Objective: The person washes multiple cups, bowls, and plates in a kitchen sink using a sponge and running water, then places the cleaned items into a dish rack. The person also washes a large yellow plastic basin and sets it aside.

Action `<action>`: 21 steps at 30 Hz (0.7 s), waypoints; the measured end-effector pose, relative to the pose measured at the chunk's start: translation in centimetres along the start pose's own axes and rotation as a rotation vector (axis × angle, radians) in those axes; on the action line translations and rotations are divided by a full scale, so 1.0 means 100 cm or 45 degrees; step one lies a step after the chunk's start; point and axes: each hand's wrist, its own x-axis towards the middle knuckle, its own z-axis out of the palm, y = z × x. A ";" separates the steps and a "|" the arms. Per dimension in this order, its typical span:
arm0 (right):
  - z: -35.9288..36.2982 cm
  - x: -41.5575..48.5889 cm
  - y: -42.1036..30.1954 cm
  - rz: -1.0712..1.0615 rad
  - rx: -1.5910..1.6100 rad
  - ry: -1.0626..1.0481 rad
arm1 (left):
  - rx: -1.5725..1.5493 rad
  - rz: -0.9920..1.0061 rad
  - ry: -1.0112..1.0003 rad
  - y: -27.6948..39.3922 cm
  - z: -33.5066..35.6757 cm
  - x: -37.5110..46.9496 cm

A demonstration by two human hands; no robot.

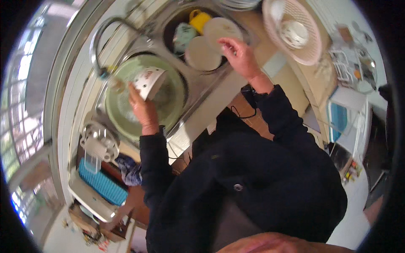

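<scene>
My left hand (142,107) holds a white patterned bowl (149,81) tilted on its side over a green plastic basin (174,110) of water. The basin stands in the left sink bowl, beneath a curved metal faucet (94,52). My right hand (239,57) is raised by the right sink bowl with its fingers partly curled and nothing seen in them. Beyond it lie a patterned white plate (221,30), another pale round dish (203,54), a yellow mug (200,21) and a pale green patterned item (184,35).
A pink plastic basket (313,41) with a white bowl (294,34) in it stands on the counter at the right. Stacked plates (242,3) show at the top edge. Left of me are a clear container with cups (98,142) and a blue ribbed rack (102,183).
</scene>
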 end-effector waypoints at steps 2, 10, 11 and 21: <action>-0.048 0.012 0.022 -0.033 -0.054 0.215 | -0.065 0.022 0.034 0.029 0.005 0.021; -0.261 0.050 0.128 0.394 -0.961 0.271 | -1.406 -0.520 -0.371 0.115 0.066 0.088; -0.275 0.056 0.139 0.373 -1.072 0.211 | -1.376 -0.596 -0.412 0.122 0.075 0.094; -0.221 0.124 0.154 0.331 -0.385 -0.157 | -1.276 -0.766 -0.677 0.121 0.138 0.130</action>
